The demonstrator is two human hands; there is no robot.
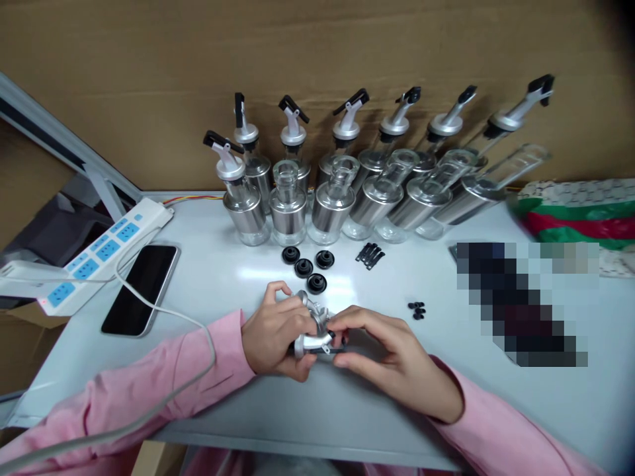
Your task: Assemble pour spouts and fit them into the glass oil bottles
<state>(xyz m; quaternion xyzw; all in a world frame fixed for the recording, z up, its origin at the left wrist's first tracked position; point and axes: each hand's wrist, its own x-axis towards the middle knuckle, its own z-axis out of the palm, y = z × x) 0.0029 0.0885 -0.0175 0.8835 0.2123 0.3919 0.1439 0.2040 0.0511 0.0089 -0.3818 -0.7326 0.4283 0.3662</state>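
Observation:
Near the table's front edge, my left hand (285, 330) is closed around a silver pour spout (313, 342) lying on its side. With thumb and fingers, my right hand (384, 354) pinches the black flap (330, 350) at the spout's tip. Other silver spout parts (317, 311) lie just behind, partly hidden by my fingers. Beyond my hands are several round black stoppers (303, 268), a group of thin black flaps (370, 256) and, to the right, some small black caps (417, 309).
Glass-and-steel bottles (288, 211) stand in two rows at the back, some fitted with spouts (346, 125). To the left lie a power strip (106, 248) and a phone (141, 291); a white cable (211, 344) crosses my left sleeve. A blurred-out dark object (516, 304) sits right.

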